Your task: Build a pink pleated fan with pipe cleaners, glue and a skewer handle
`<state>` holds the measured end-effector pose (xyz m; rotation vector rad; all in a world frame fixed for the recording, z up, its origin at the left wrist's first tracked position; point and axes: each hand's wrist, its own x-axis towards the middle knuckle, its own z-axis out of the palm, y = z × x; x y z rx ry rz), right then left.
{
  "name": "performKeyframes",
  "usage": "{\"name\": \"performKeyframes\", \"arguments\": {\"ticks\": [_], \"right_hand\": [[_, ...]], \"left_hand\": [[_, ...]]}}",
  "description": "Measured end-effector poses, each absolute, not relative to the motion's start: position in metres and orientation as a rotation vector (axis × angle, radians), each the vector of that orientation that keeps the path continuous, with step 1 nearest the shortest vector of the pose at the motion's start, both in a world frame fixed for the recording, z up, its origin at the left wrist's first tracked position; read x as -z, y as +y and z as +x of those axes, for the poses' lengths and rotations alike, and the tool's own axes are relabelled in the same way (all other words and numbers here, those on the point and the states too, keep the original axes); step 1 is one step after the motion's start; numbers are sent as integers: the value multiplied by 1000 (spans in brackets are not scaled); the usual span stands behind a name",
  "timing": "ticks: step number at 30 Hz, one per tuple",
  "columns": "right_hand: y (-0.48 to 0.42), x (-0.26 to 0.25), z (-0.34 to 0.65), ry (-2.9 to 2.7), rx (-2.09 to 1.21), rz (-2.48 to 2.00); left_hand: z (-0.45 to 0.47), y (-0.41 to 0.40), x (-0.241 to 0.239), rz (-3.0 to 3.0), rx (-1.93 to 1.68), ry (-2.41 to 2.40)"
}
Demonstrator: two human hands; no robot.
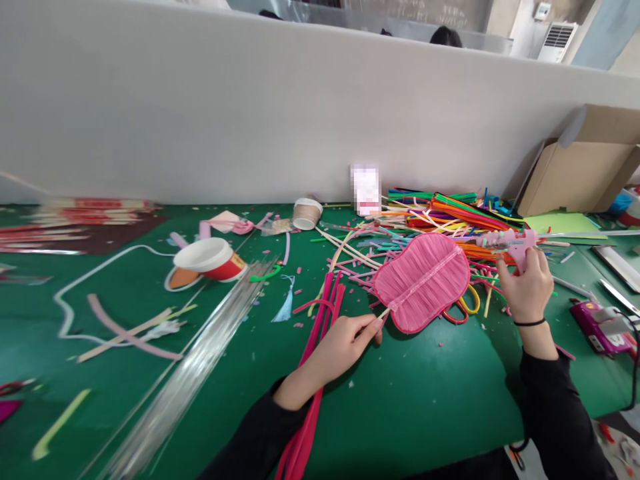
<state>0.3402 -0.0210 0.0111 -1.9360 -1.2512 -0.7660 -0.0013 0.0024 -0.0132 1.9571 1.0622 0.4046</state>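
Left hand [347, 343], centre: pinching fan [420, 287] by stick [384, 313] | right hand [527, 287], far right: gripping glue gun [521, 251] | advice: keep fan still, squeeze lightly

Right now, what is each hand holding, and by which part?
The left hand holds the pink fan by the thin stick at its lower-left end. The right hand holds a pink glue gun, apparently by its handle.

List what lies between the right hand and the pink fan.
In the head view, between the right hand and the pink fan lie a yellow scissor loop and some loose coloured strips, on the green table.
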Motion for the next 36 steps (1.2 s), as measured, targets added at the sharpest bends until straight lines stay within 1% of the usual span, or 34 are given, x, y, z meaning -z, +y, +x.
{"name": "performKeyframes", "arguments": {"ticks": [19,23,27,29,32,36], "right_hand": [[-21,-6,337,-1306,710,-2019],[-21,-9,339,-1246,734,-1939],[-21,-15,324,-1152,714,-1756],[-23,-15,304,-1242,616,-1675],[-28,-7,270,-1542,430,-1563],[-32,7,244,-1726,437,-1518]], "left_hand": [[-2,2,10,1946,-397,1072],[-2,2,9,1940,-415,1058],[0,2,7,1916,-473,1058],[0,2,5,1885,-511,1075],[0,1,3,1846,-578,1094],[-1,0,3,1834,-620,1094]]}}
